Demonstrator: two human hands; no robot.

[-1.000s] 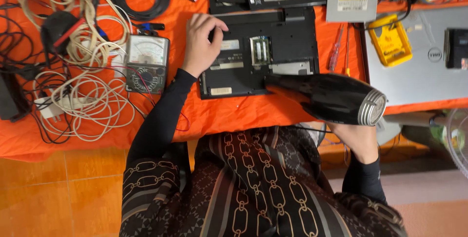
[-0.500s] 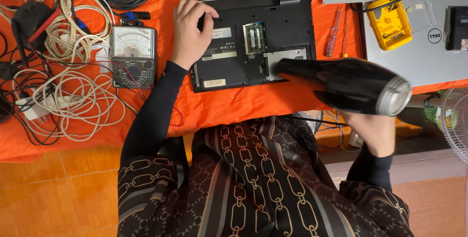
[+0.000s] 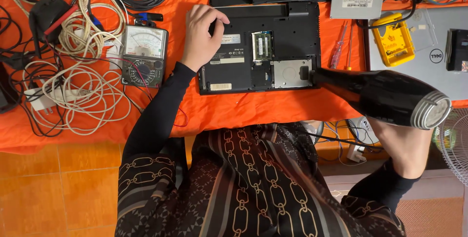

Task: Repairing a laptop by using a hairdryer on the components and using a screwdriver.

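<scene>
I am resting my left hand (image 3: 202, 37) flat, fingers curled loosely, on the upturned black laptop with its bottom panels open (image 3: 261, 47), pressing its left part so it is not sliding on the orange-clothed tabletop (image 3: 234, 112). My right hand (image 3: 402, 142) is clamped round the handle of the glossy black hair dryer (image 3: 385, 95), keeping its nozzle low, pointing at the laptop's open silver bay near the right edge. Left of the laptop, the grey analogue multimeter (image 3: 144, 54) is lying within reach.
</scene>
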